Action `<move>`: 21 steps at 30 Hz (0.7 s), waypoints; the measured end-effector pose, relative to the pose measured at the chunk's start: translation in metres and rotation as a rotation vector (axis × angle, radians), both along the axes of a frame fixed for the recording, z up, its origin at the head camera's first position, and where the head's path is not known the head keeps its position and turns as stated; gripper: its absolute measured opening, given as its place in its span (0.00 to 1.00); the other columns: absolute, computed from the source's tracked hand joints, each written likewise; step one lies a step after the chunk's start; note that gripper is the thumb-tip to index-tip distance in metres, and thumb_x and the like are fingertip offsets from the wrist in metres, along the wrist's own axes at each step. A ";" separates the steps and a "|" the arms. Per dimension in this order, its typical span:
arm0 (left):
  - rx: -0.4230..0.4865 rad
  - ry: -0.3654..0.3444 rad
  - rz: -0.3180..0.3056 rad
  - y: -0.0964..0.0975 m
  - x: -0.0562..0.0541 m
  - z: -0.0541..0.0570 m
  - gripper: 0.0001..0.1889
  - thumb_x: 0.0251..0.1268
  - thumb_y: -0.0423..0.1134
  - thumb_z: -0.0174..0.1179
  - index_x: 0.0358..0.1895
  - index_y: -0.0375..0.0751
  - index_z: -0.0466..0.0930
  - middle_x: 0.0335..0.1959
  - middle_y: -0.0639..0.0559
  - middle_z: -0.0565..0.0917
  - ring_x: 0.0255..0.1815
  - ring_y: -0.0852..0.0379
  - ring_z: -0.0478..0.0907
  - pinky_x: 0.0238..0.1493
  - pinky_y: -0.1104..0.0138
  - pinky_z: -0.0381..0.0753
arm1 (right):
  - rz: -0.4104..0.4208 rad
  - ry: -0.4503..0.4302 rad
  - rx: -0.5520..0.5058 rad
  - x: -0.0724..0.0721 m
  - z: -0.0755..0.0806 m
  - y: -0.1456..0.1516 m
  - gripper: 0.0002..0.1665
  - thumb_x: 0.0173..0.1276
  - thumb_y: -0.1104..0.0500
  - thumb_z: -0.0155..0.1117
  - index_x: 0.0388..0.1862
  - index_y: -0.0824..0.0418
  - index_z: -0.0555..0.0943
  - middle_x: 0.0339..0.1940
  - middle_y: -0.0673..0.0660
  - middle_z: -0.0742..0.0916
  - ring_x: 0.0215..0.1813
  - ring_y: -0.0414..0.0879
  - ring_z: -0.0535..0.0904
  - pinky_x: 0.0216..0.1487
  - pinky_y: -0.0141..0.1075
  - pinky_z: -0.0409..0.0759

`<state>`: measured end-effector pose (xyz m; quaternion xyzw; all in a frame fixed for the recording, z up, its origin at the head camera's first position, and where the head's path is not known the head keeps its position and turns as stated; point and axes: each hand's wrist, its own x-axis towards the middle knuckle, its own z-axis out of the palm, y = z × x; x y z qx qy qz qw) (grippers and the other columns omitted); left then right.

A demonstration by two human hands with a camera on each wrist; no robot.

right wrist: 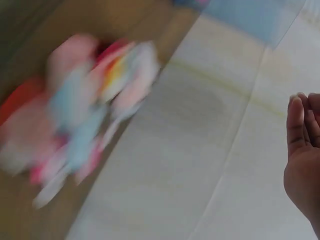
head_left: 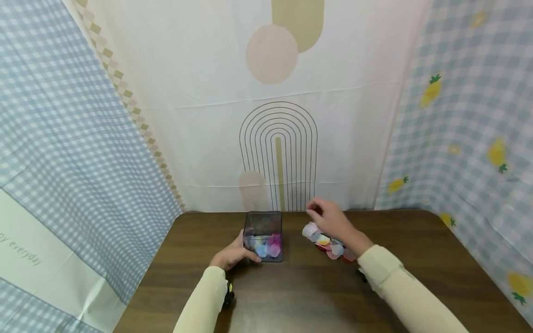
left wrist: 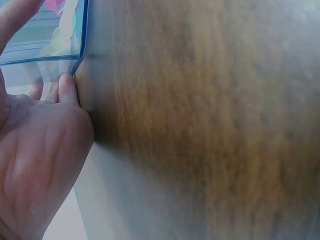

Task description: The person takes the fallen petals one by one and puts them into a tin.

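Note:
My left hand (head_left: 234, 252) grips a clear plastic box (head_left: 263, 224) at its near left corner, thumb along the front and fingers at the left side. Through the box wall show pink, blue and yellow fabric petals (head_left: 268, 249). In the left wrist view the fingertips (left wrist: 67, 90) lie against the box's lower edge. My right hand (head_left: 332, 219) is raised above a loose pile of petals (head_left: 336, 249) in white, pink, light blue and red. Its fingers are curled with the tips close to the thumb, and nothing shows between them in the right wrist view.
Both things sit on a dark brown wooden table (head_left: 300, 296), the box at the back edge and the pile to its right. A white printed cloth (head_left: 208, 152) hangs right behind the table. Checked cloths (head_left: 83, 138) hang at both sides.

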<state>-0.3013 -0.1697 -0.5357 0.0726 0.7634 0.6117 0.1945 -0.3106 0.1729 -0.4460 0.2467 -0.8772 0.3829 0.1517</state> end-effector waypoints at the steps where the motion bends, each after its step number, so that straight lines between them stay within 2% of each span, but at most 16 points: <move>1: -0.001 -0.002 -0.002 0.000 0.000 0.000 0.60 0.45 0.24 0.79 0.81 0.43 0.49 0.68 0.38 0.75 0.61 0.50 0.76 0.76 0.53 0.67 | -0.029 -0.007 0.011 0.001 -0.004 0.013 0.02 0.78 0.63 0.66 0.43 0.58 0.85 0.37 0.54 0.90 0.35 0.39 0.79 0.39 0.34 0.80; 5: 0.004 -0.001 0.001 0.000 0.000 -0.001 0.60 0.45 0.24 0.79 0.81 0.42 0.49 0.69 0.37 0.74 0.63 0.49 0.75 0.78 0.50 0.65 | -0.128 -0.061 0.075 0.007 -0.020 0.055 0.02 0.77 0.62 0.67 0.41 0.57 0.86 0.35 0.54 0.89 0.34 0.41 0.78 0.38 0.35 0.78; 8: 0.009 -0.001 0.005 -0.001 -0.001 -0.001 0.60 0.45 0.23 0.79 0.81 0.42 0.49 0.69 0.36 0.73 0.63 0.48 0.74 0.77 0.51 0.66 | -0.157 -0.095 0.113 0.011 -0.028 0.072 0.02 0.76 0.62 0.68 0.41 0.58 0.86 0.34 0.53 0.89 0.33 0.42 0.76 0.36 0.34 0.76; 16: 0.017 0.001 0.004 -0.001 -0.001 -0.003 0.59 0.45 0.22 0.78 0.80 0.42 0.50 0.68 0.37 0.75 0.61 0.50 0.76 0.74 0.56 0.70 | -0.141 -0.129 0.116 0.021 -0.045 0.081 0.03 0.76 0.63 0.69 0.43 0.61 0.88 0.36 0.57 0.91 0.31 0.37 0.76 0.33 0.31 0.76; 21: 0.016 0.005 0.009 0.000 -0.003 -0.004 0.59 0.43 0.22 0.78 0.79 0.41 0.51 0.68 0.37 0.75 0.61 0.50 0.75 0.75 0.53 0.68 | -0.142 -0.125 0.148 0.025 -0.051 0.082 0.03 0.74 0.63 0.70 0.43 0.61 0.88 0.36 0.55 0.91 0.32 0.38 0.76 0.34 0.32 0.76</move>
